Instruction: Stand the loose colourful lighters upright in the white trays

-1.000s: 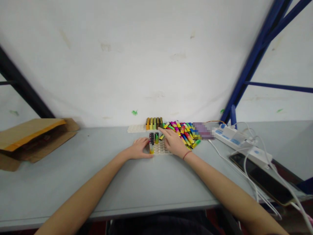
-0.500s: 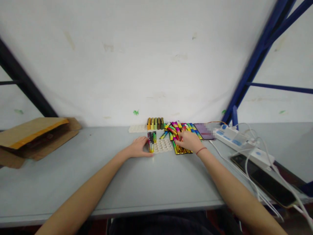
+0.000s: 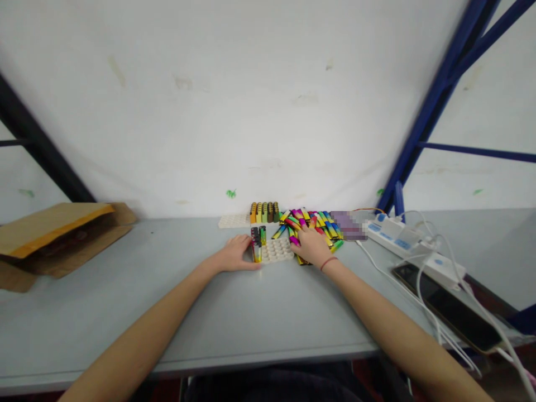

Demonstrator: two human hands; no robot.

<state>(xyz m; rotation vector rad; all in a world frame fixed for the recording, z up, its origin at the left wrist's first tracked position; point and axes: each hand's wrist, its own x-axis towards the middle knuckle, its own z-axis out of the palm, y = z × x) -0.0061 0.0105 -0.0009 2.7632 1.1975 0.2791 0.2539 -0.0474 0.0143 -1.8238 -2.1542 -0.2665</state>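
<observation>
At the left end of a white tray with round holes point(image 3: 277, 250), my left hand point(image 3: 234, 254) is closed, thumb along the front and fingers behind. Several lighters point(image 3: 256, 251) with black tops and shiny coloured bodies stand upright in the tray beside that hand. My right hand point(image 3: 312, 245) is over the loose pile of shiny multicoloured lighters point(image 3: 330, 226), right of the tray. Its fingers are closed around a lighter with a magenta end point(image 3: 295, 241), partly hidden by the hand.
Behind are another white tray point(image 3: 233, 221) and a block of upright lighters point(image 3: 264, 212) near the wall. To the right lie a tablet-like device point(image 3: 349, 226), a white power strip point(image 3: 419, 248), cables and a black phone point(image 3: 448, 304). An open brown paper bag point(image 3: 62, 234) lies left.
My right hand has moved left across the pile, nearer the tray, and loose lighters around it have shifted. My left hand keeps its place at the tray.
</observation>
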